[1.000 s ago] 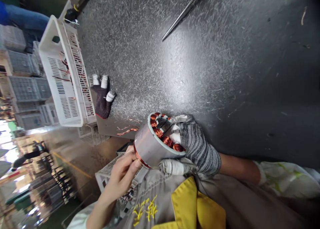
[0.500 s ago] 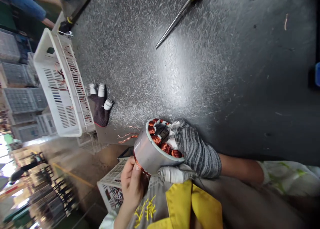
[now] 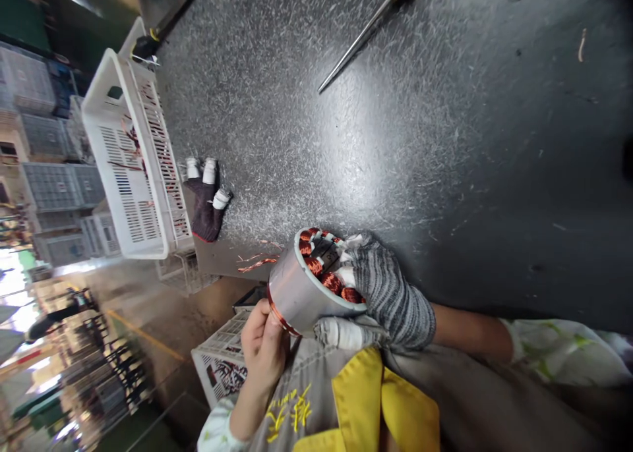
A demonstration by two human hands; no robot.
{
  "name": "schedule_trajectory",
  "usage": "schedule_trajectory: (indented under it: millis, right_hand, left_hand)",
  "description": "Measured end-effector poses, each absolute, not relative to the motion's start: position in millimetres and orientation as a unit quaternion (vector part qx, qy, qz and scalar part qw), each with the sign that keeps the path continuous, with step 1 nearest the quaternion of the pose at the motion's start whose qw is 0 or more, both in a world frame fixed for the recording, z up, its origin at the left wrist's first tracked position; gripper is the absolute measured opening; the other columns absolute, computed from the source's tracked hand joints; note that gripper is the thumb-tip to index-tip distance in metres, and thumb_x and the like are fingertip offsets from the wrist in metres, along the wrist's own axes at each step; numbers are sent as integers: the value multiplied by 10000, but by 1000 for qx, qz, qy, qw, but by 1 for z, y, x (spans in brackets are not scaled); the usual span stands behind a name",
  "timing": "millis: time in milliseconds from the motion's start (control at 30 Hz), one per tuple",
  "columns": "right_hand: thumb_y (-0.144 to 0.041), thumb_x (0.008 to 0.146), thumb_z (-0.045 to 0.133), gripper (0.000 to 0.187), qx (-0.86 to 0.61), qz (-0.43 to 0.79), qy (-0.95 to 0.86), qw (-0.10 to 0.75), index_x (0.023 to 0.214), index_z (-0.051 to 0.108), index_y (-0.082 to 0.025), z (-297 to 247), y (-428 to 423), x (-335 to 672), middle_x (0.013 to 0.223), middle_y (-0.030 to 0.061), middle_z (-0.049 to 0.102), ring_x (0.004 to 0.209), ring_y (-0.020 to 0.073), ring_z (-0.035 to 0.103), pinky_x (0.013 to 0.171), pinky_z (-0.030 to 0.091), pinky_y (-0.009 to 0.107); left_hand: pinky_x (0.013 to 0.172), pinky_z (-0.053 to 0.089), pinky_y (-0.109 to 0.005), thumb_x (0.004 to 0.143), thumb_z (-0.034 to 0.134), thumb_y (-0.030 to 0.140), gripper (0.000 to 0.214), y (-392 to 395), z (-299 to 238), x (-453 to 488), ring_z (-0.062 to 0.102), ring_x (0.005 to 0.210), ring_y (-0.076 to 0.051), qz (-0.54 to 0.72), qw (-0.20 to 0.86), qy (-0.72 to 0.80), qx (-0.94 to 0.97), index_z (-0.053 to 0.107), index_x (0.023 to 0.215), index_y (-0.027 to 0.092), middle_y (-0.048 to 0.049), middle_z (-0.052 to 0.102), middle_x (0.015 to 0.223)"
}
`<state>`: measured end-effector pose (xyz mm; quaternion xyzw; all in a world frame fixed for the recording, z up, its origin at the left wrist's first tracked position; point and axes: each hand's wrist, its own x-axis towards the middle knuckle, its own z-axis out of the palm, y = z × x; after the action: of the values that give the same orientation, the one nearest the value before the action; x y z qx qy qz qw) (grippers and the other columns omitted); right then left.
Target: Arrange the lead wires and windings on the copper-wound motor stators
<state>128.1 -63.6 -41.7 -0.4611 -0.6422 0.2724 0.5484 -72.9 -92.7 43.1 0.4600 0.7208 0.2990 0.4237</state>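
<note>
Both my hands hold a motor stator, a silver metal cylinder (image 3: 294, 292) with copper coil windings (image 3: 331, 282) set round its inner ring. My left hand (image 3: 264, 346), bare, wraps the outer shell near a copper band at its lower end. My right hand (image 3: 390, 294), in a grey knit glove with white-taped fingers, grips the open end, and its fingers cover part of the coils. Much of the stator's inside is hidden by that glove. A yellow-handled screwdriver (image 3: 363, 37) lies on the dark workbench (image 3: 435, 142) well above my hands.
Fine wire scraps speckle the bench, with copper wire bits (image 3: 257, 263) near the stator. A dark glove with white-taped fingers (image 3: 205, 205) lies beside a white plastic crate (image 3: 131, 155) holding wire scraps. Another white crate (image 3: 222, 363) sits below the bench edge. Stacked grey crates (image 3: 49, 187) stand farther off.
My left hand has shifted along the stator's lower end, and its fingers now curl around the copper band. The stator stays in both hands, and the whole view has moved slightly.
</note>
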Motion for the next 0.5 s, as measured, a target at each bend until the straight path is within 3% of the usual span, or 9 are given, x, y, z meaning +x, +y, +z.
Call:
schedule_trajectory:
  millis: [133,300,500]
  right_hand:
    - [-628,940,582,428,-461,271,-649,541,902,696,-218,-46,-69,129,940,126,702,906,282,626,868,562,462]
    - [-584,989,522,425,-473,259,-654,531,818,662,-222,-37,-65,131,860,90,690,853,251,617,818,545,407]
    - [-631,954,566,471,-475,244,-668,519,1002,707,-184,-46,-72,128,1053,109,741,978,259,659,907,568,434]
  left_hand:
    - [478,351,-201,884,745,621,479,-102,38,-83,332,497,-88,303,435,715,456,624,698,196,50,438,555]
    - [466,303,-199,934,702,591,486,-103,30,-76,321,476,-79,334,390,689,512,595,679,191,51,465,543]
    - [493,357,-193,874,753,621,526,-103,20,-63,393,496,-82,380,308,688,536,607,641,172,34,510,541]
